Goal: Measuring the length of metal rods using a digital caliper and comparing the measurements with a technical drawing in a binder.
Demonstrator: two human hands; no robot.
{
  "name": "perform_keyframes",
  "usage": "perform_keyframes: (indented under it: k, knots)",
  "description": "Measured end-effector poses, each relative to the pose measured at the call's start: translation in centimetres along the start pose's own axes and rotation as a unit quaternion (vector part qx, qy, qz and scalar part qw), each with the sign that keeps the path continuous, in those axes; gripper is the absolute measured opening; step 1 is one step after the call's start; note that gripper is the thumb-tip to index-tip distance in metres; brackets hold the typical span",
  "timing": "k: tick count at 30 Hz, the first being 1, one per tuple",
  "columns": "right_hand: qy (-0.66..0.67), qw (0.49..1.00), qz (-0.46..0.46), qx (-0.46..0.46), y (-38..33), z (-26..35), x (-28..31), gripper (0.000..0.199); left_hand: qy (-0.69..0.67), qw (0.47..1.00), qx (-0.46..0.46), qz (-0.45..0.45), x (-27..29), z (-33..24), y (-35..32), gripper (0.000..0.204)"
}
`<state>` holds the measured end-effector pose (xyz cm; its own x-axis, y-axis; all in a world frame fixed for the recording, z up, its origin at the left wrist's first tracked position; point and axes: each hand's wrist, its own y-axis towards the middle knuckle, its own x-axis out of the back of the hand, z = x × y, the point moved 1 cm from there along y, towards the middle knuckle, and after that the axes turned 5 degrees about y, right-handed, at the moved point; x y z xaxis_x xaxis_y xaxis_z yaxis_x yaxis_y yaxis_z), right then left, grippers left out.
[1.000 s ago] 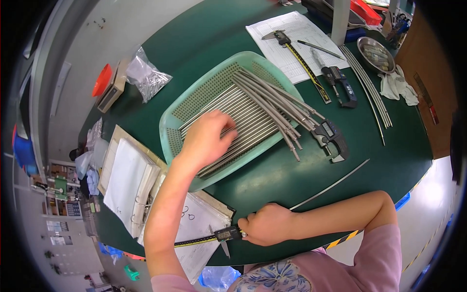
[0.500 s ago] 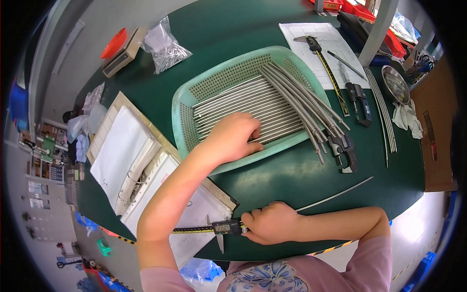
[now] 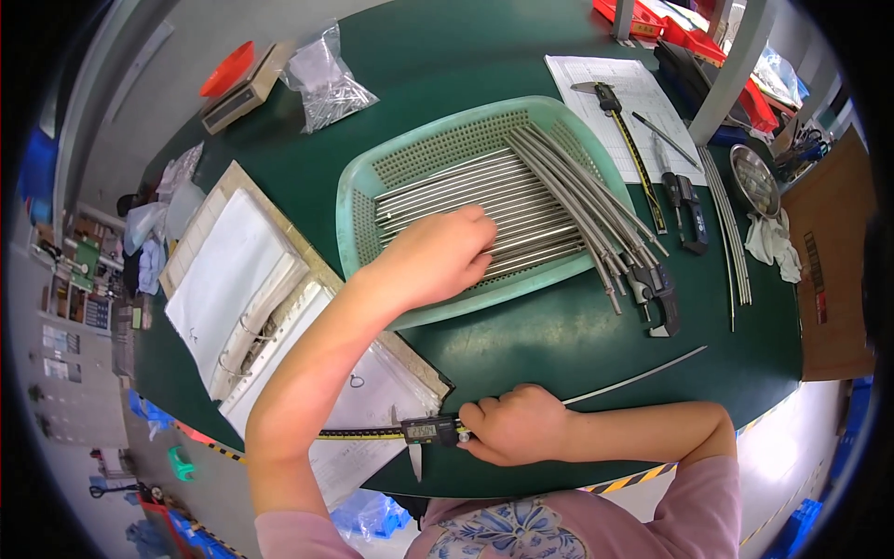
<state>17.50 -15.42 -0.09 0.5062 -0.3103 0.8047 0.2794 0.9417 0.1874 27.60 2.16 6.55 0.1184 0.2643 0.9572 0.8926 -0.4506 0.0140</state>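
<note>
My left hand (image 3: 442, 250) is over the near side of a green plastic basket (image 3: 347, 219), its fingers curled closed among metal rods (image 3: 466, 191) laid side by side. Whatever its fingertips grip is hidden. My right hand (image 3: 517, 426) is closed around the end of a digital caliper (image 3: 426, 430), whose beam runs left over an open ring binder (image 3: 303, 321). Beyond my right hand a thin rod (image 3: 643, 374) lies at a slant; its near end is hidden behind the hand. A bundle of rods (image 3: 582, 205) rests across the basket's right rim.
Right of the basket are a micrometer (image 3: 661, 303), another caliper (image 3: 633, 154) on paper sheets (image 3: 596, 70), several long rods (image 3: 729, 224) and a metal bowl (image 3: 754, 182). A cardboard box (image 3: 829, 270) borders the right edge. A bag of metal pieces (image 3: 326, 79) and a scale (image 3: 244, 88) stand far left.
My left hand's thumb and fingers, apart before, have drawn together over the rods, and the hand has risen slightly. The right hand stays on the caliper. The whole view has shifted a little.
</note>
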Motion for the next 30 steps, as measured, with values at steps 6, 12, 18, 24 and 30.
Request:
perform_keyframes:
  k: [6,12,18,24,30]
  knots:
    - [-0.009,1.0,0.018,-0.007,0.2,0.4,0.3,0.035,0.157,0.985,-0.046,-0.045,0.6,-2.0,-1.6,0.01]
    - [-0.031,0.997,0.074,-0.009,0.6,0.7,0.8,0.035,0.285,0.944,0.015,-0.163,2.5,-2.6,-10.5,0.01]
    - [-0.062,0.995,0.071,-0.007,0.5,0.7,1.2,0.035,0.195,0.939,0.082,-0.271,-1.5,-7.2,-22.7,0.015]
    - [-0.037,0.998,0.036,-0.028,1.5,0.4,1.5,0.029,0.222,0.903,0.142,-0.338,-6.3,-9.0,-28.8,0.011]
    - [-0.02,0.997,0.038,-0.063,1.4,0.4,1.6,0.025,0.228,0.908,0.197,-0.291,-8.0,-8.9,-31.6,0.016]
